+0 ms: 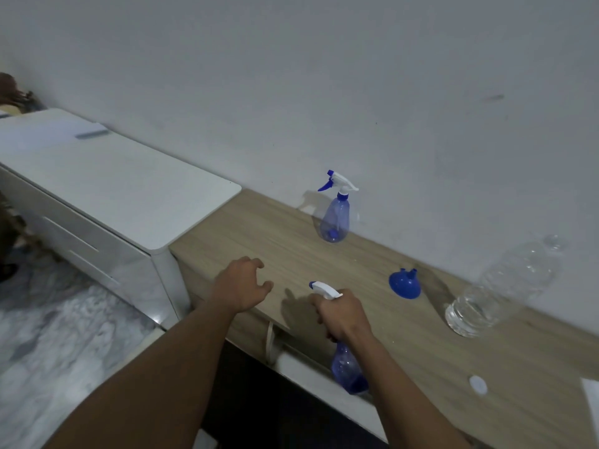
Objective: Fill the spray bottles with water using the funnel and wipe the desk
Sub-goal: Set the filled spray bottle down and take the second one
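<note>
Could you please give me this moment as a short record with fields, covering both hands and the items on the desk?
left hand: open, fingers curled, above the desk's near edge, holding nothing
right hand: gripping the neck of a blue spray bottle
second spray bottle: upright near the wall, sprayer on
funnel: blue, upside down on the desk
water bottle: clear, uncapped, partly filled
white cap: lying on the desk, right side

Plain grey wall (pixel 356 76) — white cabinet (pixel 107 183), marbled floor (pixel 64 335).
</note>
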Tool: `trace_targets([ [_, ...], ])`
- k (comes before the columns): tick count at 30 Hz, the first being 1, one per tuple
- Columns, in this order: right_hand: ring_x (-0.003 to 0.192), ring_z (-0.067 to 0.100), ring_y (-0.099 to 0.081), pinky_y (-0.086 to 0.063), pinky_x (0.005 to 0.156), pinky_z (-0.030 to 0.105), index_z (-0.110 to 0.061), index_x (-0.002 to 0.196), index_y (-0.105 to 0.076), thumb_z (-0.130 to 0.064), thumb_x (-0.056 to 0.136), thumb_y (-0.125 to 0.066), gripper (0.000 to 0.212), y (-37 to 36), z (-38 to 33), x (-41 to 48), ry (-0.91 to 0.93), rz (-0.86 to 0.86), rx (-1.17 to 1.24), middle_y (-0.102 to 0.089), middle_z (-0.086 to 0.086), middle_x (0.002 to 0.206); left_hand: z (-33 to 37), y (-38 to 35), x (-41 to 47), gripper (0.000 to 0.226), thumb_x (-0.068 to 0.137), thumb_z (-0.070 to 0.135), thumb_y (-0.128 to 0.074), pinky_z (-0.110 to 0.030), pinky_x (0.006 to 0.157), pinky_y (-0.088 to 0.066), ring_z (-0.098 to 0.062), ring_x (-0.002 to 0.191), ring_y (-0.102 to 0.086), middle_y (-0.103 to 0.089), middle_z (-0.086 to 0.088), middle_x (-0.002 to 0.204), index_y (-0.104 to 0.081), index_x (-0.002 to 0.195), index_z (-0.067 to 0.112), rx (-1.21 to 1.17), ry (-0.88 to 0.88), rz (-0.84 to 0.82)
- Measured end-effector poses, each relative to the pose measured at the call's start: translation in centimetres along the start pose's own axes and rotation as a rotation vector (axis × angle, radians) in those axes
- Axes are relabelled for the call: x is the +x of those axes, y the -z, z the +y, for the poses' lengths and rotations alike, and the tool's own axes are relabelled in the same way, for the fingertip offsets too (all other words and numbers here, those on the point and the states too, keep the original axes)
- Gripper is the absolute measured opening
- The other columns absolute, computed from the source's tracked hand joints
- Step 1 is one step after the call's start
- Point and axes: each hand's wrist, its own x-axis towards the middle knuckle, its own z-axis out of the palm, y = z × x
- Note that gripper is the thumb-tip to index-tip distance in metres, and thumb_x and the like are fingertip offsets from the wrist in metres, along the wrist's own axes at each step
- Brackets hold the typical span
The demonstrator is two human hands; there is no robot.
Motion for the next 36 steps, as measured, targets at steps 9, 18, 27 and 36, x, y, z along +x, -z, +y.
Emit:
trace_targets([
  [9,0.039,0.019,-0.059,-0.049,0.051,0.032,-0.016,0.077,-0.066,-0.043,0.077,-0.065,0.028,0.2,-0.1,-0.7,0.029,0.020,0.019,-0.074,0.007,0.071,-0.3,0.7,-0.2,0.060,0.084,0.054,-0.063,-0.043,0.096,-0.050,-0.023,0.116,-0.058,-0.060,-0.005,0.125,-0.058,0.131,0.018,-0.001,-0.012,0.007],
  [18,0.039,0.020,-0.057,-0.047,0.051,0.033,-0.016,0.088,-0.066,-0.048,0.068,-0.064,0.038,0.3,0.1,-1.0,0.023,0.034,0.019,-0.072,0.006,0.071,-0.2,1.3,-0.2,0.058,0.086,0.053,-0.062,-0.043,0.095,-0.051,-0.021,0.115,-0.057,-0.058,-0.004,0.126,-0.056,0.133,0.020,0.012,-0.017,-0.012],
  [27,0.062,0.022,-0.070,-0.056,0.060,0.040,-0.016,0.095,-0.052,-0.036,0.091,-0.057,0.020,0.7,-2.1,0.4,0.203,0.065,0.144,-0.071,0.008,0.087,0.9,1.0,0.6,0.056,0.080,0.048,-0.066,-0.038,0.097,-0.050,-0.016,0.115,-0.057,-0.060,0.004,0.126,-0.057,0.131,0.027,-0.072,-0.050,-0.083],
  [36,0.060,0.005,-0.054,-0.039,0.058,0.021,-0.030,0.073,-0.060,-0.034,0.091,-0.066,0.019,0.5,-7.7,4.9,0.372,0.172,0.060,-0.063,-0.002,0.068,2.2,1.1,3.5,0.075,0.055,0.049,-0.063,-0.038,0.097,-0.052,-0.006,0.112,-0.062,-0.062,0.023,0.125,-0.054,0.129,0.047,-0.277,-0.066,-0.283],
])
